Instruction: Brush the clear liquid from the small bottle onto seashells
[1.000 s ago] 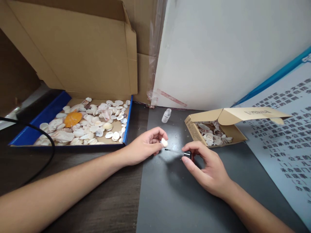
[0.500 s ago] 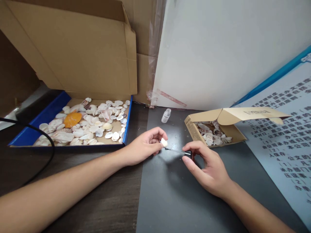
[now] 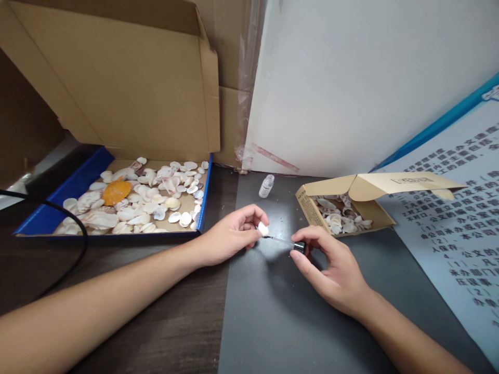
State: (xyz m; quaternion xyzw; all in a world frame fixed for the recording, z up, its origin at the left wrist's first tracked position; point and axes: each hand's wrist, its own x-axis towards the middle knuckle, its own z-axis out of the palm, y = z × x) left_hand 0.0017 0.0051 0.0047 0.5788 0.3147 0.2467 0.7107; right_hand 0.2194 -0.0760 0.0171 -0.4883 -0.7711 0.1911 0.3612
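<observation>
Between thumb and fingertips, my left hand [image 3: 236, 234] pinches a small white seashell [image 3: 263, 228] above the grey mat. My right hand [image 3: 333, 262] grips the black cap [image 3: 300, 247] of a brush applicator. Its thin stem [image 3: 281, 240] points left, and the dark brush tip is at the lower edge of the shell, seemingly touching it. Behind the hands a small clear glass bottle [image 3: 266, 186] with a pale label stands uncapped on the mat.
At left is an open blue-sided cardboard box [image 3: 200, 208] of shells, including an orange scallop shell [image 3: 117, 192]. A smaller cardboard box [image 3: 374, 221] with shells stands at right. A black cable [image 3: 83, 244] curves across the left. A printed sheet [image 3: 448, 249] lies at far right.
My right hand has shifted slightly left, bringing the brush tip closer to the shell's lower edge. My left hand stays nearly still.
</observation>
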